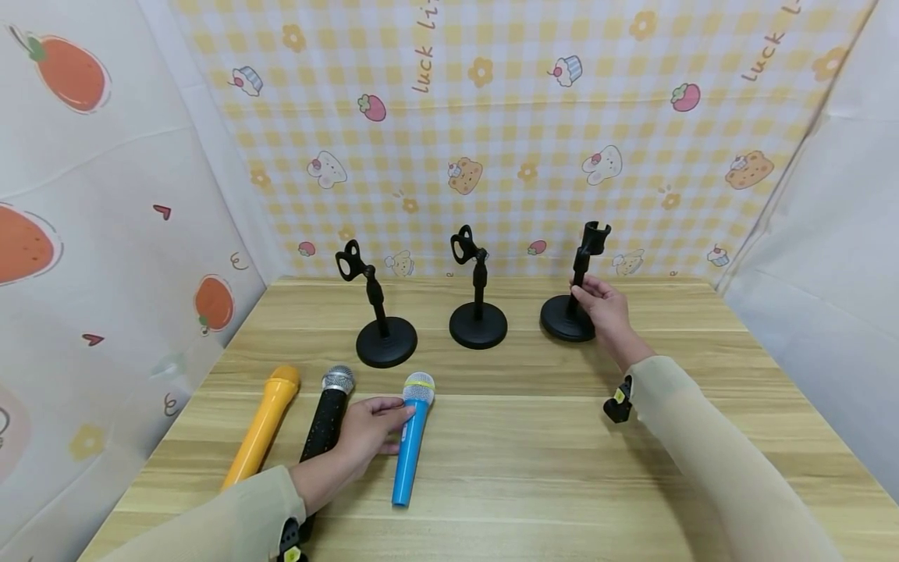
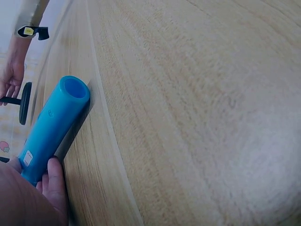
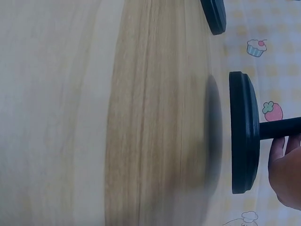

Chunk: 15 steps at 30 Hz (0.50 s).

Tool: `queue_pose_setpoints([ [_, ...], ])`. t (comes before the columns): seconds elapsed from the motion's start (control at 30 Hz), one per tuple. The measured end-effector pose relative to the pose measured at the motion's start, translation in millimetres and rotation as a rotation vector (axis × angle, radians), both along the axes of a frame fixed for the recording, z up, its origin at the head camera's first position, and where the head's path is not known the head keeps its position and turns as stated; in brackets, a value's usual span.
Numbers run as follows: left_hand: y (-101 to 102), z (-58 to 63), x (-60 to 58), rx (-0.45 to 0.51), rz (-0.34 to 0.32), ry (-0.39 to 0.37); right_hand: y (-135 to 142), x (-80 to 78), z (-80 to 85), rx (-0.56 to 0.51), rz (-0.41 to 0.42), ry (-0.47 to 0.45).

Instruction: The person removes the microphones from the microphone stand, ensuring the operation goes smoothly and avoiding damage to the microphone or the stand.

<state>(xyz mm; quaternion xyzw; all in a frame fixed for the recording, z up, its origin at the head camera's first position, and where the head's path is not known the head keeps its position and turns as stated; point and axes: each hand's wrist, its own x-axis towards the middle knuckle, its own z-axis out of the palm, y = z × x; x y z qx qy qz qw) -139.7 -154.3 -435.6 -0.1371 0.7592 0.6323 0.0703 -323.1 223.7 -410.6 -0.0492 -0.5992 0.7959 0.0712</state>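
Note:
My left hand (image 1: 368, 433) holds a blue microphone (image 1: 410, 457) by its upper handle, just below the silver mesh head with a yellow band. In the left wrist view the hollow end of the blue handle (image 2: 54, 127) points up and away from my fingers. My right hand (image 1: 605, 312) grips the pole of a black microphone stand (image 1: 567, 318) at the right. Its round base (image 3: 244, 134) hangs a little above the table in the right wrist view, with a shadow beside it. The stand's clip (image 1: 595, 238) holds nothing.
Two more black stands, a middle one (image 1: 478, 326) and a left one (image 1: 386, 343), stand toward the back of the wooden table (image 1: 534, 460). A yellow microphone (image 1: 261, 425) and a black microphone (image 1: 326, 417) lie at the left, the black one partly behind my left arm.

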Motion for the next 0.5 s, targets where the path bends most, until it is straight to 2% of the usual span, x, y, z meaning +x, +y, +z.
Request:
queue_pose_setpoints([
  [0.5, 0.3, -0.7, -0.3, 0.005, 0.01, -0.002, 2.0, -0.1, -2.2, 0.02, -0.024, 0.0],
])
